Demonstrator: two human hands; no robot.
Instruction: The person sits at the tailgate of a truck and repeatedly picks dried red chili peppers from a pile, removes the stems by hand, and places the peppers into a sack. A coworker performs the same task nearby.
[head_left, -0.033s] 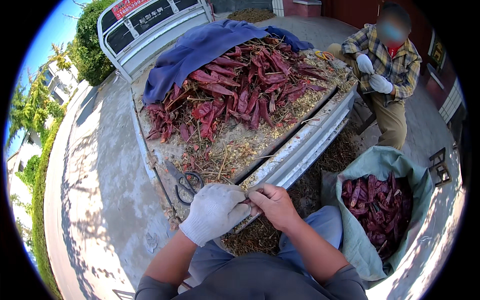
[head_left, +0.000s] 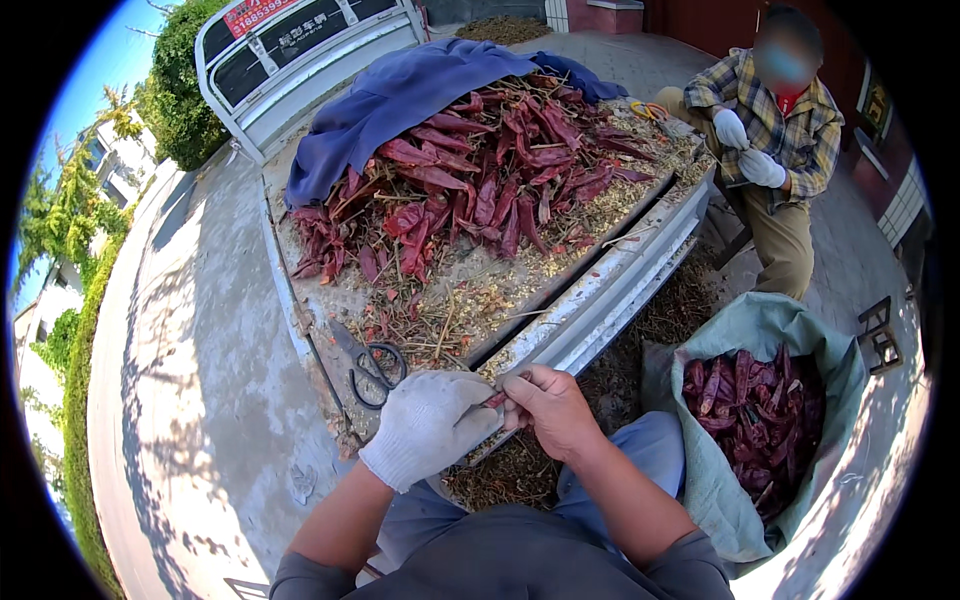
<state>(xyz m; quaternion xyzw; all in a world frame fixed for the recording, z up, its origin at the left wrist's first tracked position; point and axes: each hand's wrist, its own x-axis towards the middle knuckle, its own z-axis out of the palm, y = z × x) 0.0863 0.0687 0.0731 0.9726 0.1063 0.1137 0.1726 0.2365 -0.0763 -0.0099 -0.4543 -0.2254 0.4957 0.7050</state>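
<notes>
My left hand, in a white knitted glove, meets my bare right hand over the near edge of the truck bed. Both hands are closed, fingertips together, pinching a small dried red chili, mostly hidden by the fingers. Just left of my gloved hand lies a pair of black-handled scissors. Beyond my hands, a large heap of dried red chilies covers the truck bed, partly under a blue cloth. Stem bits and pale seeds are scattered in front of the heap.
At my right stands a pale green sack holding dried chilies. A person in a plaid shirt and white gloves sits at the far right, near orange-handled scissors. Stem litter covers the ground below the tailgate.
My right-hand fingers have shifted slightly, and more of the red chili shows between my fingertips. My left hand has barely moved.
</notes>
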